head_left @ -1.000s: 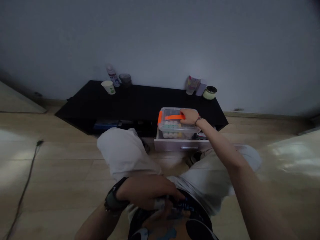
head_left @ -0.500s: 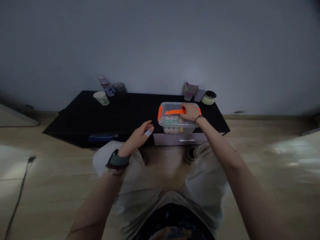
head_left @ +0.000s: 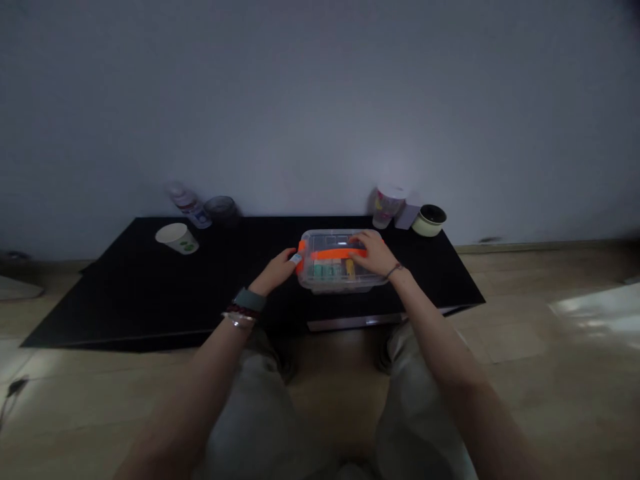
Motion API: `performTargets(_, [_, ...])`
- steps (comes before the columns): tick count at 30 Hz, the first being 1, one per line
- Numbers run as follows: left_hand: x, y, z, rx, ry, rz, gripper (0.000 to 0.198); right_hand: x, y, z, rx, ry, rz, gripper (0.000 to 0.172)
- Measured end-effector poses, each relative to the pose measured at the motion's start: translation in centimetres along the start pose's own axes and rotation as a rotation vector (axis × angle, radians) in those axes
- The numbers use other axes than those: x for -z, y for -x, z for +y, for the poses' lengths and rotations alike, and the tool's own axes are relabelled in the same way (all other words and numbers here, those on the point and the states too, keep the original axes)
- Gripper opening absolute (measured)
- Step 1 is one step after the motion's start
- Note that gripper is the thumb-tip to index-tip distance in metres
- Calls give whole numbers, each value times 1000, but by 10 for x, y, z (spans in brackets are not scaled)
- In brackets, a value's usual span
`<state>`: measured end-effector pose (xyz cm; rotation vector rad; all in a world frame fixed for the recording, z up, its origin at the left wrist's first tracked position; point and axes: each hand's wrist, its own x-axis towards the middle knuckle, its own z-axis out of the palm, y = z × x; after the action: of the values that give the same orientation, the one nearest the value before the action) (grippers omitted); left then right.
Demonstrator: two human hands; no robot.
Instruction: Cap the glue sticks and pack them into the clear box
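Observation:
A clear plastic box (head_left: 343, 285) with orange latches and an orange handle (head_left: 330, 254) sits on the black cabinet top (head_left: 250, 293). Small teal, white and yellow items show through its lid. My right hand (head_left: 371, 253) is on the lid with its fingers curled round the right end of the handle. At the box's left end, my left hand (head_left: 281, 268) touches the orange latch (head_left: 301, 257), its fingertips partly hidden against the box side. A bandage is wrapped on one left finger.
On the left stand a paper cup (head_left: 176, 238), a spray bottle (head_left: 190, 205) and a dark bowl (head_left: 222, 209). Behind the box at right are a plastic cup (head_left: 387, 207), a pale small box (head_left: 407, 215) and a green jar (head_left: 429, 221). A wall rises behind.
My left hand has moved right, from beside the box to its left latch. My right hand stays at the handle. The view has shifted, showing more of the cabinet top.

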<state>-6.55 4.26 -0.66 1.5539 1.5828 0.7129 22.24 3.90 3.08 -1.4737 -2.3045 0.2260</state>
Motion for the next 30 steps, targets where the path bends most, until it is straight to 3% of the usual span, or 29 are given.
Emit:
performTargets(3, [3,-8,0,-13,-71,-66,54,18,14,10,-340,114,40,34])
performTargets(5, [5,-9,4,-8,-155,-95,54,26,22,15,-556,169,-75,37])
performTargets(7, [7,-8,9,23,-258,-124,57,30,26,17,-647,181,-194,38])
performTargets(9, [7,-4,16,60,-344,-143,58,30,26,14,-663,186,-234,37])
performTargets(15, [4,9,39,79,-543,-134,48,25,20,4,-716,209,-200,41])
performTargets(20, [9,15,46,90,-608,-136,46,17,18,7,-766,183,-157,34])
performTargets(23, [10,16,44,74,-583,-131,47,11,16,9,-774,137,-83,34])
performTargets(26, [7,12,35,88,-554,-87,47,4,15,8,-716,136,83,34])
performTargets(30, [-1,0,13,48,-261,34,40,-5,16,10,-607,150,208,33])
